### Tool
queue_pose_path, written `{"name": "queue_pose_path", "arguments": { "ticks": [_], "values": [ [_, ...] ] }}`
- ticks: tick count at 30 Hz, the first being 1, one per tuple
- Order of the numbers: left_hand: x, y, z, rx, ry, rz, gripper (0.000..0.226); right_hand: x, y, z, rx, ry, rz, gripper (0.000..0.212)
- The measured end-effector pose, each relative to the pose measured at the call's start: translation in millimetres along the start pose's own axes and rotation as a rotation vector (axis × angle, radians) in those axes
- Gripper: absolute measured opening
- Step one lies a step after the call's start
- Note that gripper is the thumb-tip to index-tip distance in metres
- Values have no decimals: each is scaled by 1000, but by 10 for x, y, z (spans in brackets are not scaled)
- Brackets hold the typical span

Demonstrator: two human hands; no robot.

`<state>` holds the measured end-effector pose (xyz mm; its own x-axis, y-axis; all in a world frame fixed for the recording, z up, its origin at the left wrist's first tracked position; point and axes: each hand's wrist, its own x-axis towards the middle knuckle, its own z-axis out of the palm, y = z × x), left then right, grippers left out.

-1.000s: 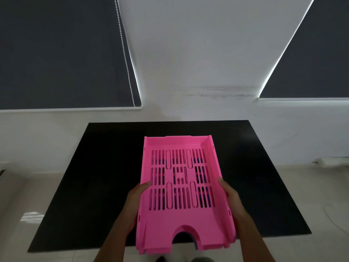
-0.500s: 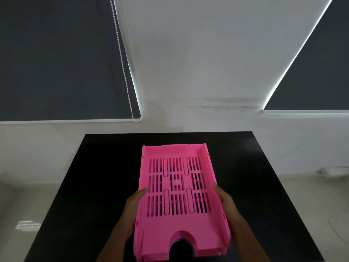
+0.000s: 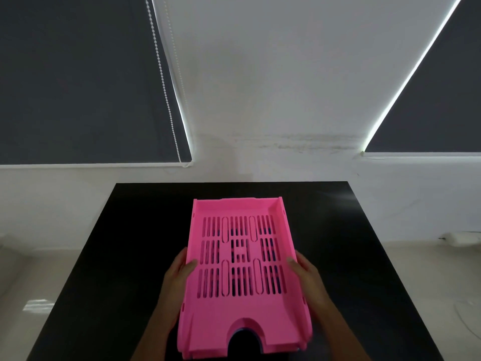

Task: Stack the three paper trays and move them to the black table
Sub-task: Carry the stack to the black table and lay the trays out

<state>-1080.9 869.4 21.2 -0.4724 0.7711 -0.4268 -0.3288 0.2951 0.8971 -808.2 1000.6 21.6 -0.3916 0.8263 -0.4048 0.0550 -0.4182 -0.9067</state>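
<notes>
A stack of paper trays [image 3: 242, 311] lies over the middle of the black table [image 3: 117, 256]. Its top tray is bright pink with slotted holes, and a darker tray edge shows through the front notch. How many trays lie under the pink one cannot be told. My left hand [image 3: 177, 277] grips the stack's left side, thumb over the rim. My right hand [image 3: 308, 280] grips the right side the same way. Whether the stack rests on the table or hovers just above it is unclear.
The black table stands against a white wall, with dark roller blinds [image 3: 78, 79] at upper left and upper right. A bead chain [image 3: 166, 95] hangs beside the left blind. Pale floor shows on both sides of the table.
The tray stack has moved forward over the table, away from its near edge. Both hands keep the same grip on its sides.
</notes>
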Motion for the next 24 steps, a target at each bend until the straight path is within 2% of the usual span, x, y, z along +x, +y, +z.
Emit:
{"name": "queue_pose_path", "arguments": {
  "ticks": [3,11,17,24],
  "values": [
    [-95,84,96,77,-8,75,52,-74,-51,36,-96,33,-113,41],
    [-205,192,275,163,11,144,47,-165,-241,-5,-200,-5,-228,33],
    [-238,265,769,158,3,189,50,-162,-426,-544,-215,34,-245,41],
    [-153,184,1692,267,-103,186,51,-197,-602,-1451,-233,123,-242,37]
  ]
}}
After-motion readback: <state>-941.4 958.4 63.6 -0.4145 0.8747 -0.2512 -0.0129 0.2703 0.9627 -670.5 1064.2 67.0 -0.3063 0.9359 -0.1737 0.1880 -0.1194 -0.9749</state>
